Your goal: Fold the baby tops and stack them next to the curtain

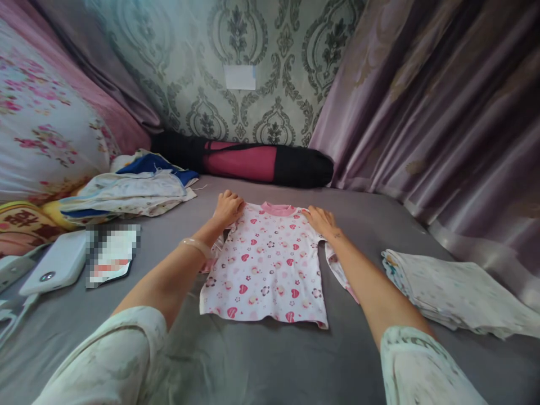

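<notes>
A small white long-sleeved shirt (pixel 270 264) with red hearts, flowers and a pink collar lies spread on the grey bed sheet (pixel 253 365), its hem toward me. At its left shoulder in view, my left hand (pixel 229 207) has its fingers curled down on the fabric. My right hand (pixel 323 220) is closed over the other shoulder, beside the collar. Both sleeves run down beneath my forearms and are partly hidden. The fingertips of both hands are hard to make out against the cloth.
Folded pale cloth (pixel 459 289) lies at the right. On the left are a pile of clothes (pixel 139 183), a white power bank (pixel 59 261) with a cable, and a blurred-out phone (pixel 112 256). A black and magenta long bag (pixel 240 160) rests along the wall.
</notes>
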